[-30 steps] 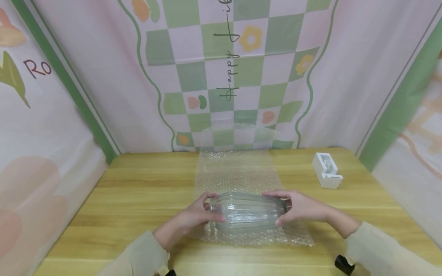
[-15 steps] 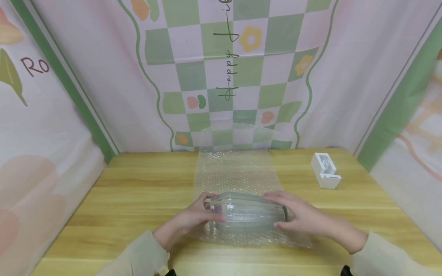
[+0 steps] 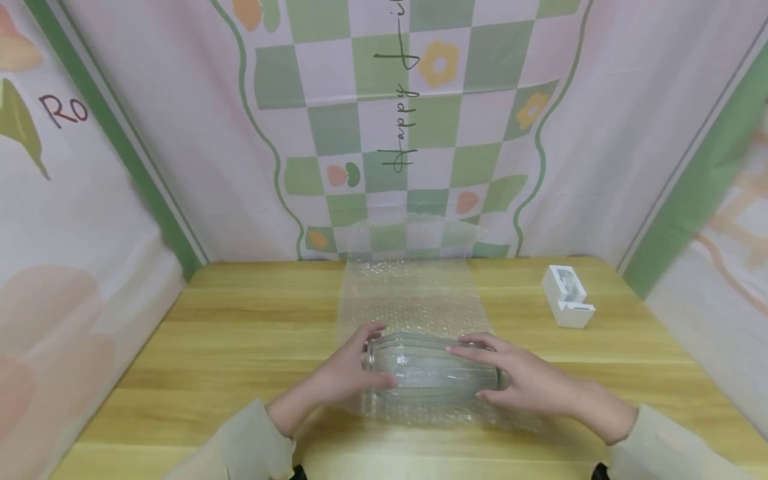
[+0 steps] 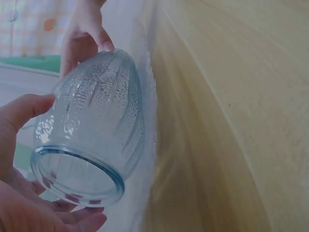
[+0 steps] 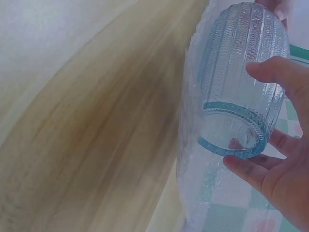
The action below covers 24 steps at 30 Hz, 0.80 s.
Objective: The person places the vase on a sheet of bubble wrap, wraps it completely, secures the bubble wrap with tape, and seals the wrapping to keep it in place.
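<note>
A clear ribbed glass vase (image 3: 432,370) lies on its side across the near end of a sheet of bubble wrap (image 3: 414,293). My left hand (image 3: 351,370) holds the mouth end, thumb on the near side and fingers round the far side. In the left wrist view, fingertips (image 4: 91,220) show below the round rim of the vase (image 4: 96,111). My right hand (image 3: 528,377) holds the base end, its index finger stretched along the glass. The right wrist view shows the thumb (image 5: 263,70) against the ribbed side and other fingers at the base.
A small white tape dispenser (image 3: 567,298) with a clear roll stands at the back right of the wooden table (image 3: 252,320). The far end of the bubble wrap rises against the patterned curtain (image 3: 384,133) behind the table.
The left fingers have risen slightly at the mouth end. My right hand has shifted its hold, and its index finger now reaches farther along the vase. The vase stays in nearly the same place.
</note>
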{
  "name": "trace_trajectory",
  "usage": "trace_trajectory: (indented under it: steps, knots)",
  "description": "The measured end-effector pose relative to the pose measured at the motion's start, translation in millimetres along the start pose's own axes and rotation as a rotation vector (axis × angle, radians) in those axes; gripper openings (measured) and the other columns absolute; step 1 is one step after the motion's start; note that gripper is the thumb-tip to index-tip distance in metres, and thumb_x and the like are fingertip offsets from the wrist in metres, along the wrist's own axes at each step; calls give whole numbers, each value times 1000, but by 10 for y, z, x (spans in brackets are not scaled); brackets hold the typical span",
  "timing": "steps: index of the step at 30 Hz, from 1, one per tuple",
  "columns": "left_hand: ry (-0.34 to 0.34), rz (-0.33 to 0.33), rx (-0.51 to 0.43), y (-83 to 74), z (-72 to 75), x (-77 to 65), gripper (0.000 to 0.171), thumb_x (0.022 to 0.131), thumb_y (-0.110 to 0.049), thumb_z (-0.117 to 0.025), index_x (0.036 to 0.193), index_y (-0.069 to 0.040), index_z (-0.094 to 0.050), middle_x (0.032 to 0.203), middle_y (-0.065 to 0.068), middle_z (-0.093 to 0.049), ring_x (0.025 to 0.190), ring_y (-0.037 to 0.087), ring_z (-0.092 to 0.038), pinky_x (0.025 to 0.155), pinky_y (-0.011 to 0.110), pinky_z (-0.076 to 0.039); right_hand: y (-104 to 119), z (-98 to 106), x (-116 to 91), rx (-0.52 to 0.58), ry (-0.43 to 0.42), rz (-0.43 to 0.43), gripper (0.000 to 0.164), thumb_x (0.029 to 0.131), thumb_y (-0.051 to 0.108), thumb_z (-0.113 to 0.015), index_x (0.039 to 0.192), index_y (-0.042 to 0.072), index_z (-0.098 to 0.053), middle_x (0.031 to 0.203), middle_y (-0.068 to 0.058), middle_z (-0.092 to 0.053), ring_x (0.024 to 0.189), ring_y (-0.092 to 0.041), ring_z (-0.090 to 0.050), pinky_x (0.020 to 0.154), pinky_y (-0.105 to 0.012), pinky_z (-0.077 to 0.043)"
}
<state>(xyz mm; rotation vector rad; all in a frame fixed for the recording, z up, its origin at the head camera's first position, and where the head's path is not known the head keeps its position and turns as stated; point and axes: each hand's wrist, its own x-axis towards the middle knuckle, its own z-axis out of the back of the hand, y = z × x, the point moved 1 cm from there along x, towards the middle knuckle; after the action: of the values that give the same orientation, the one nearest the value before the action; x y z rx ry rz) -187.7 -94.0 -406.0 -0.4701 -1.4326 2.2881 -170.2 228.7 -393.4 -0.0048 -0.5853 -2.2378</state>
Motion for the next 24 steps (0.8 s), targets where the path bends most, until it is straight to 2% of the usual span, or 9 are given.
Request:
trace_trajectory:
  steps: [4,8,12,15,17,20,24]
  knots:
    - [-18,-67,158,-110,-37,-19,93,84,-25,-84,160,-17,-31,164,15,-26,147,41,-30,114,65,-31,4,2,19,-16,-11,7,84,82,10,-84,155,26,-47,148,-20,-48,124,-41,-56,87,-44,-59]
    - [0,-169,411,-220,-94,-28,90,84,-24,-82,160,-20,-34,167,10,-22,150,37,-26,113,66,-31,3,3,31,-18,-9,15,85,81,9,-83,156,26,-46,147,-22,-48,123,-42,-57,87,-44,-60]
    - [40,-217,671,-269,-202,-22,97,85,-39,-83,162,-20,-28,168,11,-20,150,42,-23,109,71,-33,5,-4,26,-35,-8,22,87,82,10,-83,158,26,-43,148,-23,-47,125,-44,-55,88,-49,-59]
    - [33,-240,830,-272,-273,-1,106,82,-48,-84,163,-17,-24,165,17,-24,147,45,-29,107,66,-40,12,-7,18,-55,-7,22,89,82,9,-83,158,26,-41,148,-23,-47,125,-44,-55,87,-47,-59]
    - [14,-250,890,-271,-302,8,109,80,-50,-85,162,-15,-24,163,19,-27,144,45,-33,106,60,-45,20,-9,14,-73,-6,25,89,82,9,-83,159,24,-40,149,-23,-46,126,-44,-55,86,-45,-60]
    - [4,-251,921,-266,-320,10,109,79,-49,-86,162,-15,-23,162,20,-29,143,42,-36,106,55,-47,43,-15,4,-98,7,23,92,82,12,-84,160,23,-37,150,-24,-44,128,-45,-53,91,-50,-57]
    - [-6,-229,946,-275,-328,15,109,78,-50,-86,162,-16,-24,162,19,-30,143,41,-36,110,59,-41,85,-34,-18,-91,48,-30,102,78,22,-88,163,23,-30,155,-25,-37,133,-46,-47,97,-58,-52]
